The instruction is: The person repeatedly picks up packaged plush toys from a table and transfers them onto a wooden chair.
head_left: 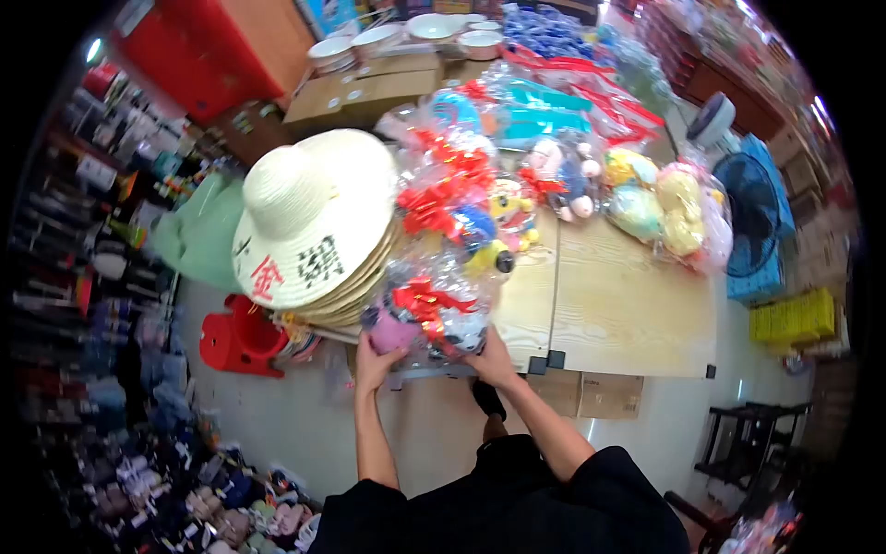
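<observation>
Both my hands grip a plush toy wrapped in clear plastic with a red ribbon at the front edge of the table. My left hand has its fingers closed around the left side, by a pink-purple part. On the right side my right hand holds the plastic beside a black-and-white part; some of its fingers are hidden. Just left of the bundle is a stack of straw hats with red and black writing. Behind it lie more wrapped plush toys with red bows and a yellow toy.
Wrapped plush toys lie on the right of the wooden table. Cardboard boxes and white bowls stand at the back. A red stool is at the left, a blue fan at the right. Shoes crowd the lower left.
</observation>
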Demonstrator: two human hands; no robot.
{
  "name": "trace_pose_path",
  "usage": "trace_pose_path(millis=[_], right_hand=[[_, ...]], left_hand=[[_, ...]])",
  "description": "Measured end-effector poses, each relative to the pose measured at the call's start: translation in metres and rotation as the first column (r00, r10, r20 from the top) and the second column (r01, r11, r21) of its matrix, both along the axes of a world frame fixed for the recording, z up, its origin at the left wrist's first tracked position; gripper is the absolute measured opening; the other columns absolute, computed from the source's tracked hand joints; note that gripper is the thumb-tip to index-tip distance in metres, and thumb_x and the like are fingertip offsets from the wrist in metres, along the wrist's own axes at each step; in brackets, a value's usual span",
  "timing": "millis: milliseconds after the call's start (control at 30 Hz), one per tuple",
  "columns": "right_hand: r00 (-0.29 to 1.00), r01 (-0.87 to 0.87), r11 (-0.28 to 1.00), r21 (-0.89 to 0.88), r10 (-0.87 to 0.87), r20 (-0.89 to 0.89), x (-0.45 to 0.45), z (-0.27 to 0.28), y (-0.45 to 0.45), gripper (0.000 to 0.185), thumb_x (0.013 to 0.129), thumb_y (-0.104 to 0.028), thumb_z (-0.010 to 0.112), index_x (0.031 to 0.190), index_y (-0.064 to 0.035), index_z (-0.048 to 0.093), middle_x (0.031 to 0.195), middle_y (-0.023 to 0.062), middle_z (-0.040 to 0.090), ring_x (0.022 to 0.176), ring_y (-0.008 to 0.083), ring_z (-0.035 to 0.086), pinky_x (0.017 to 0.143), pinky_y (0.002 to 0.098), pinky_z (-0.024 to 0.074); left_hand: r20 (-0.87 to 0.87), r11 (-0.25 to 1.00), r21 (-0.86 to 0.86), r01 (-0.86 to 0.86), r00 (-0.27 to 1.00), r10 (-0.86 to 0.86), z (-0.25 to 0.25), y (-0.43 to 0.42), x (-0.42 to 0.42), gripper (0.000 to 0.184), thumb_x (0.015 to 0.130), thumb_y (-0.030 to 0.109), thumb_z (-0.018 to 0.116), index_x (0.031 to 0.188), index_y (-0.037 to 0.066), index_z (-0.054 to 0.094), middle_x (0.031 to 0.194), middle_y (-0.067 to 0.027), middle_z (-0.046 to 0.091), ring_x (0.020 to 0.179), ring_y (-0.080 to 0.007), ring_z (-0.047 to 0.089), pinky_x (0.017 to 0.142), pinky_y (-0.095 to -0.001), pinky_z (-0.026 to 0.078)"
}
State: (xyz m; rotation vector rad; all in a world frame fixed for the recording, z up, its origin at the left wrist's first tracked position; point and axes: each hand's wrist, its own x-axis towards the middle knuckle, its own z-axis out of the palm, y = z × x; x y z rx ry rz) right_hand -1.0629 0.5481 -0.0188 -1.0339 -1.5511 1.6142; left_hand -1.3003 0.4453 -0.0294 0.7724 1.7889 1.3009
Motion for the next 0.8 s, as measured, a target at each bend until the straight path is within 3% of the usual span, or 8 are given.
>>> trace_pose_path(millis=[33, 100, 233, 267, 400, 567, 633, 800], right_hand=[[0.997, 0.017, 1.000, -0.013, -0.018, -0.073, 0.001, 0.018, -0.001, 0.061, 0.071, -0.030, 0.080, 0.112, 0.0015, 0.047, 0.102, 0.0140, 0.056, 0.088, 0.0218, 0.059, 0.076, 0.0330, 0.0476], [0.999, 0.034, 0.990, 0.139, -0.036, 0.011, 0.006, 0.008, 0.001, 0.060, 0.069, -0.025, 0.080, 0.110, 0.0010, 0.046, 0.097, 0.0135, 0.056, 0.077, 0.0209, 0.059, 0.067, 0.0321, 0.0477], [0.942, -0.043, 0.941, 0.337, -0.073, 0.326, 0.047, 0.041, 0.003, 0.069, 0.064, -0.027, 0.077, 0.117, 0.0004, 0.043, 0.107, 0.0176, 0.054, 0.100, 0.0333, 0.053, 0.084, 0.0402, 0.0424], [0.954, 0.024, 0.936, 0.352, -0.127, 0.272, 0.055, 0.042, 0.001, 0.078, 0.064, -0.031, 0.077, 0.126, -0.0022, 0.041, 0.119, 0.0190, 0.051, 0.113, 0.0362, 0.045, 0.094, 0.0435, 0.0356], [0.931, 0.138, 0.902, 0.408, -0.259, 0.258, 0.112, 0.079, -0.008, 0.085, 0.064, -0.033, 0.077, 0.133, -0.0029, 0.038, 0.129, 0.0176, 0.047, 0.118, 0.0341, 0.044, 0.098, 0.0423, 0.0343], [0.861, 0.290, 0.847, 0.446, -0.434, 0.264, 0.190, 0.098, -0.030, 0.086, 0.065, -0.044, 0.075, 0.133, -0.0040, 0.038, 0.131, 0.0150, 0.045, 0.119, 0.0339, 0.042, 0.097, 0.0440, 0.0332], [0.837, 0.346, 0.810, 0.473, -0.494, 0.234, 0.228, 0.105, -0.044, 0.087, 0.065, -0.045, 0.075, 0.132, -0.0035, 0.039, 0.131, 0.0151, 0.045, 0.117, 0.0345, 0.043, 0.097, 0.0441, 0.0336], [0.794, 0.514, 0.685, 0.517, -0.607, 0.015, 0.356, 0.115, -0.103, 0.087, 0.064, -0.043, 0.076, 0.130, -0.0002, 0.039, 0.123, 0.0191, 0.051, 0.109, 0.0384, 0.048, 0.095, 0.0442, 0.0371]], left_hand=[[0.055, 0.999, 0.028, -0.019, 0.998, 0.017, 0.010, 0.000, 0.008, 0.069, 0.061, 0.006, 0.081, 0.120, 0.002, 0.045, 0.110, -0.0098, 0.056, 0.101, -0.0200, 0.056, 0.089, -0.0340, 0.046], [0.107, 0.999, 0.041, -0.036, 0.994, 0.032, 0.028, 0.001, 0.020, 0.067, 0.061, 0.005, 0.081, 0.119, 0.003, 0.046, 0.110, -0.0087, 0.057, 0.101, -0.0199, 0.056, 0.088, -0.0342, 0.046], [0.126, 0.999, 0.006, 0.049, 0.991, -0.050, 0.045, -0.005, 0.034, 0.067, 0.060, 0.002, 0.080, 0.119, 0.003, 0.047, 0.110, -0.0075, 0.056, 0.101, -0.0206, 0.056, 0.088, -0.0341, 0.046], [0.141, 0.996, 0.009, 0.092, 0.986, -0.093, 0.047, -0.004, 0.038, 0.068, 0.060, 0.001, 0.080, 0.119, 0.003, 0.047, 0.110, -0.0074, 0.056, 0.101, -0.0209, 0.056, 0.088, -0.0340, 0.046], [0.237, 0.937, 0.036, 0.348, 0.908, -0.347, 0.059, -0.002, 0.062, 0.069, 0.061, 0.004, 0.081, 0.121, 0.002, 0.047, 0.114, -0.0087, 0.056, 0.103, -0.0214, 0.056, 0.089, -0.0344, 0.045], [0.283, 0.874, 0.146, 0.463, 0.827, -0.485, 0.100, 0.005, 0.148, 0.065, 0.062, 0.003, 0.079, 0.119, 0.003, 0.048, 0.115, -0.0093, 0.056, 0.104, -0.0209, 0.056, 0.090, -0.0335, 0.045], [0.304, 0.873, 0.159, 0.461, 0.818, -0.488, 0.116, 0.001, 0.186, 0.054, 0.063, 0.000, 0.077, 0.110, 0.005, 0.050, 0.100, -0.0045, 0.056, 0.094, -0.0178, 0.056, 0.083, -0.0319, 0.045], [0.255, 0.810, 0.223, 0.543, 0.769, -0.586, 0.145, -0.026, 0.283, 0.042, 0.065, -0.001, 0.074, 0.100, 0.007, 0.052, 0.094, -0.0010, 0.052, 0.088, -0.0150, 0.053, 0.080, -0.0292, 0.043]])
